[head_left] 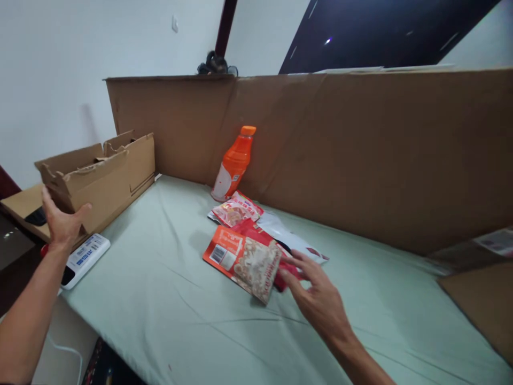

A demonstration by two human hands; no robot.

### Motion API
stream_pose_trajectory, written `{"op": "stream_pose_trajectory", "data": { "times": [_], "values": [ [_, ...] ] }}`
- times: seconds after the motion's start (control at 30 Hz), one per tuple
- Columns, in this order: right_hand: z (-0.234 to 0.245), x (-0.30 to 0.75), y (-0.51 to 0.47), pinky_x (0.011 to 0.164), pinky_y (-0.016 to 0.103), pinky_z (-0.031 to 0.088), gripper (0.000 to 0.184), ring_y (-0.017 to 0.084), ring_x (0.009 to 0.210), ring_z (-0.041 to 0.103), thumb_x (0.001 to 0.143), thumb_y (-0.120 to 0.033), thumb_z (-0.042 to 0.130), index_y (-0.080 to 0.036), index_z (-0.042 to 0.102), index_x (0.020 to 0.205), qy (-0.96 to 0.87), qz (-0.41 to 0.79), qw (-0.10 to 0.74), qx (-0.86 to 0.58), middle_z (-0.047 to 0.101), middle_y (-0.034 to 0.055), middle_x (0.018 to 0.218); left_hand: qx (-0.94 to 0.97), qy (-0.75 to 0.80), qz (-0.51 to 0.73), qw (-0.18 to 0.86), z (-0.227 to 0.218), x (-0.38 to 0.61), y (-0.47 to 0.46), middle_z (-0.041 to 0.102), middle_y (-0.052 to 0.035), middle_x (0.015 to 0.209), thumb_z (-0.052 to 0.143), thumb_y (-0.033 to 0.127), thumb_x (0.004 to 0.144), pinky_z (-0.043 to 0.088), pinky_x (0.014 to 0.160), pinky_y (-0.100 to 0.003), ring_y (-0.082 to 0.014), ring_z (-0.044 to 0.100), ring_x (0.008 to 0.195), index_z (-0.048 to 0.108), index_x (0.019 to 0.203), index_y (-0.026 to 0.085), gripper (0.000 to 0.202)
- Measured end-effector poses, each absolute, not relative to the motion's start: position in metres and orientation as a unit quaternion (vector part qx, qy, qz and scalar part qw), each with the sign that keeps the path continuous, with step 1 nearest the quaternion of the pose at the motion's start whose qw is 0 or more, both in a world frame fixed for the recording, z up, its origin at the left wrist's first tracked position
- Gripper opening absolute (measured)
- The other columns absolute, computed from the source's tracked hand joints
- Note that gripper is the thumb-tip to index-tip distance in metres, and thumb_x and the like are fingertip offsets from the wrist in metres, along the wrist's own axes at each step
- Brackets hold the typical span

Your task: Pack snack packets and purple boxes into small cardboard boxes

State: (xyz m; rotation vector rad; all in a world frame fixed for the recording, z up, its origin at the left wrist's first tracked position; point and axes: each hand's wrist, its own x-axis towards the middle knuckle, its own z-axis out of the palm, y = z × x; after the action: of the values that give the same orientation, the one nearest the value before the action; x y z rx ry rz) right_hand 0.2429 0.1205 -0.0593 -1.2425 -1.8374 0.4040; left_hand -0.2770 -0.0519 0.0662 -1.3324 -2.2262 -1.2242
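My left hand (64, 219) grips the near end of a long cardboard box (112, 179), its thumb spread along the box's side. Just beside it on the cloth lies a white flat device with a printed label (88, 258). Over the packets reaches my right hand (315, 289), thumb and fingers apart, at the edge of a red packet (256, 231); whether it touches is unclear. An orange packet with a clear window (242, 262) lies on top of the red one. Behind them are a pink packet (238, 209) and a white packet (286, 232), partly covered.
An orange-capped bottle (234, 163) leans against the tall cardboard wall (360, 155) at the back. A cardboard flap (481, 305) stands at the right. Pale green cloth (160, 299) covers the surface, whose near-left edge drops away.
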Motion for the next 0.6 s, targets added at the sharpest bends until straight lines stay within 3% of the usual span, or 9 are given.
{"op": "stream_pose_trajectory", "data": {
  "times": [0.1,0.17,0.23,0.3,0.37,0.4,0.5,0.6],
  "values": [
    [-0.080,0.249,0.097,0.104,0.054,0.052,0.043,0.033,0.125,0.062,0.087,-0.059,0.055,-0.025,0.073,0.106,-0.732,0.166,0.431,-0.500,0.065,0.0138,0.135,-0.410,-0.765,-0.453,0.204,0.058,-0.294,-0.039,0.028,-0.0176,0.165,0.062,0.044,0.100,0.031,0.112,-0.070,-0.0444,0.029,0.150,0.033,0.155,0.012,0.070],
    [-0.088,0.251,0.083,0.103,0.054,0.053,0.041,0.033,0.125,0.062,0.089,-0.057,0.055,-0.025,0.073,0.106,-0.737,0.176,0.423,-0.498,0.065,0.0138,0.135,-0.406,-0.766,-0.453,0.208,0.061,-0.297,-0.034,0.031,-0.0177,0.164,0.064,0.040,0.100,0.032,0.113,-0.071,-0.0429,0.035,0.147,0.036,0.155,0.016,0.067],
    [-0.090,0.248,0.069,0.105,0.055,0.052,0.039,0.033,0.126,0.061,0.091,-0.054,0.054,-0.024,0.073,0.107,-0.745,0.182,0.414,-0.491,0.065,0.0146,0.135,-0.412,-0.767,-0.447,0.205,0.067,-0.289,-0.032,0.026,-0.0188,0.166,0.063,0.047,0.099,0.027,0.112,-0.074,-0.0463,0.026,0.151,0.029,0.157,0.014,0.075],
    [-0.086,0.242,0.059,0.108,0.054,0.050,0.036,0.032,0.128,0.060,0.092,-0.049,0.054,-0.024,0.073,0.109,-0.752,0.191,0.406,-0.484,0.065,0.0151,0.134,-0.420,-0.761,-0.447,0.213,0.072,-0.269,-0.030,0.012,-0.0203,0.170,0.065,0.057,0.094,0.015,0.111,-0.079,-0.0538,0.007,0.152,0.015,0.160,0.011,0.094],
    [-0.080,0.234,0.052,0.110,0.054,0.048,0.033,0.031,0.128,0.060,0.092,-0.045,0.054,-0.023,0.072,0.108,-0.756,0.205,0.401,-0.476,0.065,0.0154,0.133,-0.448,-0.742,-0.447,0.221,0.068,-0.237,-0.027,0.000,-0.0222,0.171,0.065,0.053,0.093,0.004,0.115,-0.077,-0.0536,-0.006,0.153,0.004,0.160,0.008,0.102],
    [-0.077,0.230,0.051,0.110,0.054,0.048,0.032,0.031,0.127,0.060,0.092,-0.043,0.055,-0.022,0.071,0.109,-0.757,0.212,0.399,-0.472,0.065,0.0161,0.132,-0.474,-0.729,-0.445,0.215,0.063,-0.218,-0.025,0.000,-0.0212,0.171,0.067,0.050,0.091,0.002,0.120,-0.073,-0.0503,-0.005,0.155,0.006,0.161,0.010,0.101],
    [-0.072,0.221,0.051,0.108,0.054,0.049,0.030,0.030,0.128,0.060,0.091,-0.037,0.055,-0.020,0.069,0.112,-0.755,0.221,0.395,-0.474,0.064,0.0178,0.132,-0.603,-0.675,-0.403,0.135,0.034,-0.152,-0.017,0.020,-0.0178,0.168,0.068,0.048,0.087,0.021,0.125,-0.062,-0.0420,0.022,0.155,0.033,0.155,0.017,0.082],
    [-0.073,0.217,0.051,0.109,0.052,0.049,0.032,0.030,0.131,0.058,0.089,-0.031,0.056,-0.020,0.067,0.117,-0.753,0.212,0.393,-0.484,0.062,0.0173,0.137,-0.707,-0.622,-0.334,0.037,0.000,-0.090,-0.007,0.029,-0.0182,0.165,0.069,0.044,0.084,0.036,0.118,-0.059,-0.0399,0.036,0.149,0.042,0.151,0.022,0.075]
  ]
}}
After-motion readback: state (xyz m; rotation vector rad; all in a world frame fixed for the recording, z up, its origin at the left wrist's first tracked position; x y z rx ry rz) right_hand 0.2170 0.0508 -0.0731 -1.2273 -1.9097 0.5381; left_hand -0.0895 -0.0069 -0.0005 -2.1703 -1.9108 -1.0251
